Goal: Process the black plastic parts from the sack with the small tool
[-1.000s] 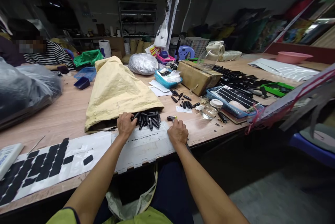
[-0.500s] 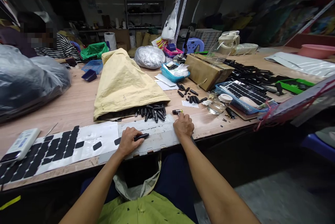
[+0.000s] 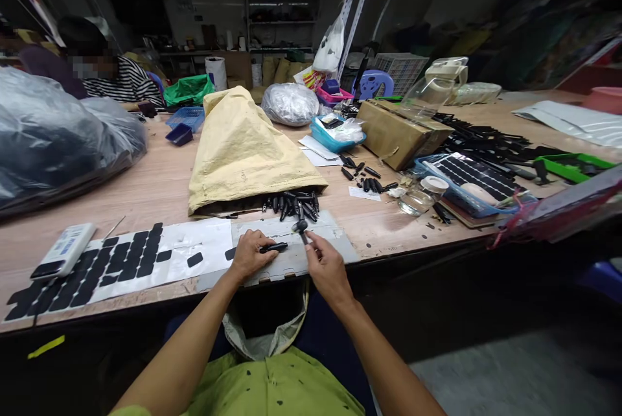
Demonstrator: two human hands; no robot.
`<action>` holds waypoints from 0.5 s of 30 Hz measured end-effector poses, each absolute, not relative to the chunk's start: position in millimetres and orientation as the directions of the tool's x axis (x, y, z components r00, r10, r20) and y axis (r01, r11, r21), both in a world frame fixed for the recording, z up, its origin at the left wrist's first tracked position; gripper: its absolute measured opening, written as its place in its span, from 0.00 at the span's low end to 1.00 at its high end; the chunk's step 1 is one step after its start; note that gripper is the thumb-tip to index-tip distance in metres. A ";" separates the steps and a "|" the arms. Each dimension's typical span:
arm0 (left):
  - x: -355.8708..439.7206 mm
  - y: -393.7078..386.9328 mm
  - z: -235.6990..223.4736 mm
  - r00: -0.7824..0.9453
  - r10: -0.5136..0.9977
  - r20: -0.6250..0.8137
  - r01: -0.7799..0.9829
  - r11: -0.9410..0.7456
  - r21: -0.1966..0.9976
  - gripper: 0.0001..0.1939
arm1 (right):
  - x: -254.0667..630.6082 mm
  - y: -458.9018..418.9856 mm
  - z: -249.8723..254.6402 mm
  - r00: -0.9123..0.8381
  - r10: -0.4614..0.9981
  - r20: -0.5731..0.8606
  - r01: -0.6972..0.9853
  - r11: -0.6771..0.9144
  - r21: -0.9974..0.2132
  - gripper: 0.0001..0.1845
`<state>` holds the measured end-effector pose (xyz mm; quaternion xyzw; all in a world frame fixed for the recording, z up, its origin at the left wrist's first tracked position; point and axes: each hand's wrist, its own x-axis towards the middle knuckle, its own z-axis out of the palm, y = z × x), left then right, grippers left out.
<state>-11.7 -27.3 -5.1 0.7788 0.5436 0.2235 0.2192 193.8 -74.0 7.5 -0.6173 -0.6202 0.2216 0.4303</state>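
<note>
In the head view my left hand (image 3: 251,255) rests on the grey board (image 3: 340,234), its fingers closed on a slim black cylindrical piece (image 3: 278,247) that lies sideways and points right. My right hand (image 3: 328,267) grips the thin handle of a small hammer (image 3: 300,227), whose dark head is just right of that piece and above the board. Several similar black pieces (image 3: 294,202) spill from the mouth of a cream sack (image 3: 253,157) beyond my hands.
To the left lie a white sheet with black stickers (image 3: 194,234) and a white box-like device (image 3: 65,251). On the right stand a clear jar (image 3: 415,202), a blue tray (image 3: 510,205) and a cardboard box (image 3: 398,134). A person in stripes (image 3: 124,82) sits across the table.
My right hand has moved left, bringing the hammer close to the black piece in my left hand. The view has shifted slightly. My left hand keeps its hold.
</note>
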 end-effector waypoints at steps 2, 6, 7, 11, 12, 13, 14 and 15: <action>-11.8 -27.3 -5.7 0.312 0.943 0.113 0.750 -0.318 0.580 0.11 | 179.1 -85.3 6.5 0.059 0.950 0.306 0.559 0.222 -0.799 0.20; -11.5 -27.5 -7.7 0.316 0.941 0.122 0.753 -0.327 0.571 0.11 | 168.2 -94.5 0.2 0.017 0.937 0.350 0.608 0.268 -0.747 0.21; -11.3 -27.5 -8.2 0.312 0.942 0.124 0.753 -0.325 0.572 0.11 | 168.4 -94.8 -1.5 0.018 0.940 0.340 0.627 0.254 -0.736 0.21; -10.3 -27.2 -8.5 0.302 0.945 0.122 0.753 -0.315 0.577 0.11 | 169.8 -93.8 -1.2 0.052 0.952 0.303 0.660 0.195 -0.725 0.20; -10.2 -27.2 -8.1 0.301 0.946 0.119 0.755 -0.313 0.576 0.11 | 168.7 -94.0 0.8 0.053 0.949 0.311 0.654 0.203 -0.729 0.20; -10.1 -27.2 -7.5 0.302 0.946 0.114 0.757 -0.311 0.574 0.11 | 166.8 -94.5 3.0 0.046 0.946 0.322 0.647 0.217 -0.731 0.20; -10.0 -27.3 -7.0 0.303 0.947 0.109 0.759 -0.309 0.573 0.11 | 164.3 -95.5 4.9 0.034 0.942 0.333 0.642 0.235 -0.730 0.20; -10.1 -27.4 -6.5 0.304 0.947 0.105 0.760 -0.308 0.572 0.10 | 161.3 -96.6 6.1 0.019 0.940 0.340 0.641 0.250 -0.725 0.20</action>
